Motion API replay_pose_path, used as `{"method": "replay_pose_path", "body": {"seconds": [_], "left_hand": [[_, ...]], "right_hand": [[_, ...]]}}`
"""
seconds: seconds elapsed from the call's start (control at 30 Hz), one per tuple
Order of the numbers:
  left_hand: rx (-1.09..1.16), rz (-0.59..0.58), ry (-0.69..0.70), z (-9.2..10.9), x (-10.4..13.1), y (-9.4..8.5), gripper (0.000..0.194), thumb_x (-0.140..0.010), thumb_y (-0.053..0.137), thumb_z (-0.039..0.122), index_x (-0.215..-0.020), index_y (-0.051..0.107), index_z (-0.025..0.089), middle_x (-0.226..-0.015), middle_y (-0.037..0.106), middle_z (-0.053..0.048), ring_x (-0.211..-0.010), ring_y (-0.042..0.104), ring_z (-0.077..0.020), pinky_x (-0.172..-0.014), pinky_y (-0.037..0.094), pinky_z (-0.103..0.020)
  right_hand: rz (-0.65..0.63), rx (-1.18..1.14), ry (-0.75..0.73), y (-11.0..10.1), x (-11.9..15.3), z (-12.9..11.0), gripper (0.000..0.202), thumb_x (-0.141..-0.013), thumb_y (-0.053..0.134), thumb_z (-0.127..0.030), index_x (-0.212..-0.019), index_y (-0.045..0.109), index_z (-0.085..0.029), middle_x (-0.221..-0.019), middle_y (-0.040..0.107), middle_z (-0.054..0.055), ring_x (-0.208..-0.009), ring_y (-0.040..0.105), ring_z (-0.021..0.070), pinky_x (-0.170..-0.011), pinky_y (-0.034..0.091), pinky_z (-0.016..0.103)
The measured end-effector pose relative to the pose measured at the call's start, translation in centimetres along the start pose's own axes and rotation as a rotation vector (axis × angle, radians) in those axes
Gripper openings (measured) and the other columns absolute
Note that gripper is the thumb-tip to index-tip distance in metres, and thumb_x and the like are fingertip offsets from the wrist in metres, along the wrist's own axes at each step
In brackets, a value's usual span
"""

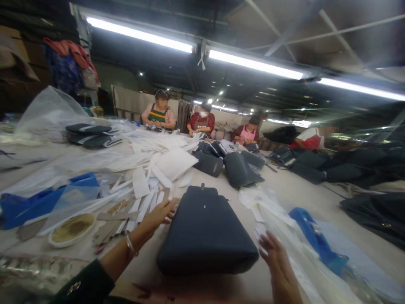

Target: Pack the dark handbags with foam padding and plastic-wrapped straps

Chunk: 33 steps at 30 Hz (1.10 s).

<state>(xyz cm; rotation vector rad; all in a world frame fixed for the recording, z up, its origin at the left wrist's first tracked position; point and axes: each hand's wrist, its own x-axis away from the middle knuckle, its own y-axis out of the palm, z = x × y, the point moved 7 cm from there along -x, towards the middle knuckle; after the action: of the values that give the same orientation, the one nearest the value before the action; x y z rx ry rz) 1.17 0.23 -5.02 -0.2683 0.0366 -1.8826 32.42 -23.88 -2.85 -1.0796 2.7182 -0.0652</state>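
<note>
A dark navy bag lies flat on the table in front of me, its narrower flap end pointing away and a small metal stud on its face. My left hand is at the bag's upper left edge with fingers stretched out; whether the fingertips touch it I cannot tell. Just off the bag's lower right corner, my right hand is raised with its fingers apart, slightly blurred, holding nothing. Strips of white and brown material lie beyond my left hand.
A shallow bowl of yellowish paste stands at left, near a blue piece. Another blue object lies at right beside white sheets. White padding and more dark bags are piled ahead. Several people work across the table.
</note>
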Motion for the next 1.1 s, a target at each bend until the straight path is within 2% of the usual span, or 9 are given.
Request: {"method": "replay_pose_path", "body": {"seconds": [0.1,0.17,0.3,0.4,0.53,0.67,0.77,0.93,1.1], "left_hand": [[0.179,-0.183,-0.024,0.0,3.7,1.9,0.055,-0.082,0.053,0.066,-0.11,0.062,0.019,-0.1,0.068,-0.008,-0.084,0.065,-0.0218,-0.07,0.05,-0.032],[0.259,-0.181,0.004,1.1,5.2,2.3,0.051,-0.08,0.063,0.057,-0.118,0.06,0.022,-0.118,0.066,-0.009,-0.102,0.063,-0.0252,-0.083,0.05,-0.035],[0.264,-0.099,0.098,2.9,6.1,2.1,0.052,-0.073,0.076,0.036,-0.12,0.058,0.022,-0.13,0.061,-0.01,-0.122,0.054,-0.0293,-0.102,0.043,-0.038],[0.3,-0.188,0.055,2.4,6.1,2.8,0.054,-0.072,0.077,0.034,-0.122,0.057,0.024,-0.133,0.06,-0.008,-0.124,0.054,-0.0295,-0.101,0.045,-0.039],[0.376,-0.261,-0.038,1.0,4.4,3.7,0.061,-0.071,0.078,0.043,-0.123,0.054,0.021,-0.121,0.066,-0.011,-0.108,0.065,-0.0293,-0.088,0.052,-0.038],[0.36,-0.238,-0.137,0.1,1.2,4.0,0.067,-0.07,0.076,0.051,-0.123,0.052,0.019,-0.091,0.072,-0.007,-0.081,0.07,-0.025,-0.068,0.053,-0.032],[0.433,-0.249,-0.194,-0.8,-0.7,4.3,0.061,-0.067,0.079,0.046,-0.116,0.055,0.017,-0.093,0.073,-0.008,-0.082,0.07,-0.0235,-0.07,0.052,-0.032],[0.565,-0.211,-0.145,-2.2,-2.3,4.9,0.081,-0.057,0.084,0.037,-0.125,0.044,0.019,-0.082,0.069,-0.003,-0.064,0.067,-0.0208,-0.062,0.054,-0.033],[0.449,-0.194,-0.076,-2.6,-2.4,5.2,0.096,-0.06,0.079,0.032,-0.141,0.028,0.026,-0.068,0.061,0.004,-0.055,0.063,-0.0201,-0.056,0.051,-0.033]], "right_hand": [[-0.115,0.02,0.027,4.2,-0.9,-0.7,0.076,-0.081,0.048,-0.072,-0.136,0.046,-0.019,-0.131,0.057,0.015,-0.115,0.058,0.0315,-0.098,0.045,0.041],[-0.148,0.095,0.066,5.4,-0.4,-0.9,0.071,-0.076,0.058,-0.068,-0.131,0.052,-0.023,-0.127,0.061,0.01,-0.111,0.059,0.0307,-0.095,0.046,0.038],[-0.155,0.177,0.121,3.9,1.1,-0.6,0.075,-0.067,0.066,-0.069,-0.127,0.056,-0.026,-0.126,0.061,0.008,-0.1,0.063,0.0289,-0.084,0.051,0.034],[-0.209,0.159,0.232,2.3,1.1,0.7,0.085,-0.063,0.066,-0.072,-0.133,0.051,-0.025,-0.122,0.062,0.011,-0.087,0.066,0.0269,-0.074,0.054,0.034],[-0.411,0.146,0.298,3.7,-1.2,1.1,0.078,-0.066,0.07,-0.061,-0.131,0.052,-0.022,-0.115,0.063,0.011,-0.083,0.065,0.0245,-0.075,0.054,0.036],[-0.472,0.224,0.215,7.6,-5.4,0.0,0.065,-0.068,0.068,-0.052,-0.125,0.055,-0.023,-0.104,0.062,0.008,-0.08,0.062,0.0229,-0.071,0.053,0.037],[-0.48,0.441,0.137,10.0,-7.8,-0.5,0.059,-0.071,0.064,-0.041,-0.127,0.055,-0.023,-0.105,0.06,0.008,-0.087,0.062,0.0254,-0.08,0.052,0.041],[-0.507,0.978,-0.285,13.7,-8.2,-3.5,0.053,-0.074,0.055,-0.008,-0.126,0.061,-0.019,-0.123,0.057,0.016,-0.116,0.051,0.0341,-0.1,0.04,0.049],[-0.939,0.966,-0.537,19.5,-4.9,-5.1,0.053,-0.086,0.052,-0.013,-0.137,0.052,-0.029,-0.146,0.047,0.006,-0.132,0.042,0.0277,-0.108,0.031,0.047]]}}
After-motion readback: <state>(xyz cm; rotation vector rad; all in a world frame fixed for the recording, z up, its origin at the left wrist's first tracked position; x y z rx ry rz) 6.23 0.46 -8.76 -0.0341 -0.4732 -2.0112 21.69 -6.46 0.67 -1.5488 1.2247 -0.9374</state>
